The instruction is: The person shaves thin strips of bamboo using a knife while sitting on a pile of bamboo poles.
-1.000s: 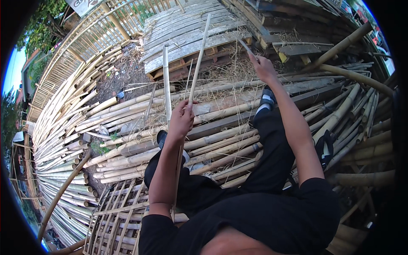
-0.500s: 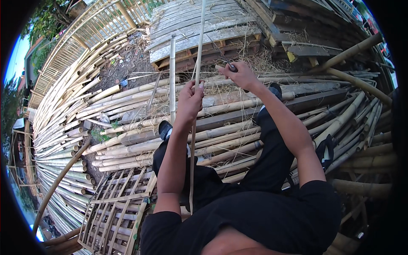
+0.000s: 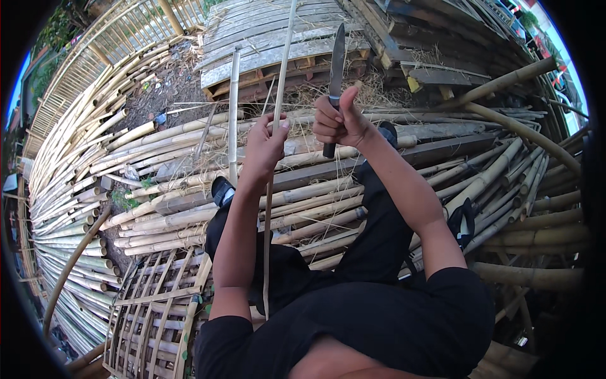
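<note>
Nearest us: lower end of the long bamboo strip (image 3: 280,95) comes down over our dark trousers (image 3: 353,246); woven bamboo lattice (image 3: 158,296) off to our left. Strip runs lengthwise away from us, far end past the pallet's near edge. Our left hand (image 3: 265,145) is closed on it around mid-length, thumb on top. Right hand (image 3: 341,123) just beside, fingers wrapped round the knife (image 3: 337,66) handle, thumb raised clear, blade pointing away, apart from the strip. Thin sliver by the strip above the left hand; can't tell if it's attached, too fine to resolve. Split bamboo piece (image 3: 233,114) stands left of that. Poles (image 3: 170,222) lie crosswise under all this. Beyond: straw (image 3: 386,93) by the pallet (image 3: 284,47)'s near right corner, then bamboo fence (image 3: 88,72) far left.
</note>
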